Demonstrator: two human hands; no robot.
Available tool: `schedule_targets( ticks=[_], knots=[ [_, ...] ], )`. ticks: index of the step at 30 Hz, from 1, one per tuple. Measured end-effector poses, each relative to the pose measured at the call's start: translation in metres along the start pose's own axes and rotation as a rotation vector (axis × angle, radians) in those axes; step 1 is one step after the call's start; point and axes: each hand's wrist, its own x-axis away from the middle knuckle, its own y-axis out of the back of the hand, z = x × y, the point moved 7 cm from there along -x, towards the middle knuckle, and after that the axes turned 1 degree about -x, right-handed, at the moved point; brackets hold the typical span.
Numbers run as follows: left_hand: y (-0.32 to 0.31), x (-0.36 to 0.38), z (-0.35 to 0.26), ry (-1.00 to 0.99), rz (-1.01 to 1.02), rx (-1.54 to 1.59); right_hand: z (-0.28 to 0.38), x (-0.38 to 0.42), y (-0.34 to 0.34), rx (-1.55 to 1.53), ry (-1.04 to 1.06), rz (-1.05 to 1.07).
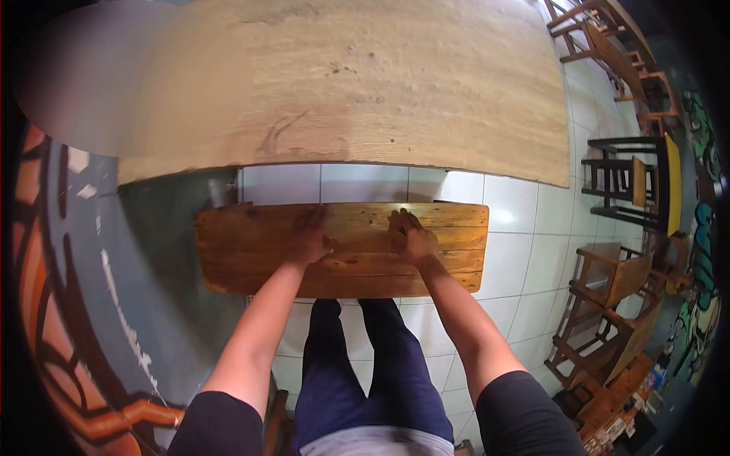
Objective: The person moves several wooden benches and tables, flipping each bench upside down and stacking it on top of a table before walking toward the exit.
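Observation:
A varnished wooden bench (357, 262) with a slatted top lies across the middle of the view, in front of my legs. My left hand (310, 242) rests on its top left of centre, fingers stretched forward and thumb out to the side. On the right half of the same top lies my right hand (414, 239), its fingers apart and slightly bent against the boards. Neither hand has a loose object in it. Just beyond the bench is a large wooden table (449, 91) with a worn, scratched surface.
White floor tiles (506, 262) show around the bench. A painted grey wall (106, 319) stands close on the left. To the right are several wooden stools (608, 273) and a black-framed stool (635, 182) with a yellow edge. A blurred patch covers the upper left.

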Motion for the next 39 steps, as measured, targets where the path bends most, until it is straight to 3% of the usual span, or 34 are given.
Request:
schedule_targets(
  ticks=[2, 4, 8, 11, 14, 16, 23, 25, 26, 27, 28, 31, 33, 39],
  knots=[
    [-0.009, -0.025, 0.012, -0.022, -0.011, 0.03, -0.005, -0.027, -0.008, 0.088, -0.031, 0.035],
    [-0.007, -0.028, 0.031, 0.039, 0.049, -0.207, -0.013, -0.041, -0.024, 0.088, -0.017, -0.007],
    [-0.002, -0.031, 0.034, -0.02, 0.08, -0.182, 0.009, -0.045, 0.001, 0.099, -0.058, 0.096],
    [0.003, -0.026, 0.024, 0.085, 0.131, -0.278, -0.021, -0.048, -0.043, 0.159, -0.149, 0.096],
    [-0.001, 0.008, 0.015, 0.108, 0.142, -0.286, -0.011, -0.01, -0.04, 0.155, -0.143, 0.05],
    [0.002, 0.037, 0.012, 0.037, -0.054, -0.129, -0.013, 0.018, -0.049, 0.138, -0.141, 0.02],
    [-0.032, 0.098, 0.007, 0.012, -0.041, -0.037, -0.015, 0.093, -0.066, 0.045, -0.237, 0.044],
    [-0.039, 0.109, 0.005, -0.029, -0.133, -0.013, -0.01, 0.103, -0.059, 0.026, -0.085, -0.115],
    [-0.037, 0.113, 0.004, -0.049, -0.138, 0.091, -0.013, 0.106, -0.063, -0.029, -0.073, -0.063],
    [-0.058, 0.122, 0.014, -0.067, -0.225, 0.016, -0.003, 0.11, -0.055, -0.01, 0.038, -0.184],
    [-0.064, 0.126, 0.017, -0.05, -0.182, -0.047, -0.008, 0.113, -0.067, -0.047, -0.064, -0.046],
    [-0.066, 0.125, 0.018, 0.071, -0.056, -0.113, 0.015, 0.113, -0.048, -0.063, -0.037, -0.062],
    [-0.059, 0.127, 0.01, 0.068, 0.016, -0.054, 0.012, 0.12, -0.047, -0.044, -0.124, -0.031],
    [-0.053, 0.116, 0.013, 0.06, 0.068, -0.037, 0.021, 0.107, -0.04, -0.01, -0.074, -0.053]
  ],
)
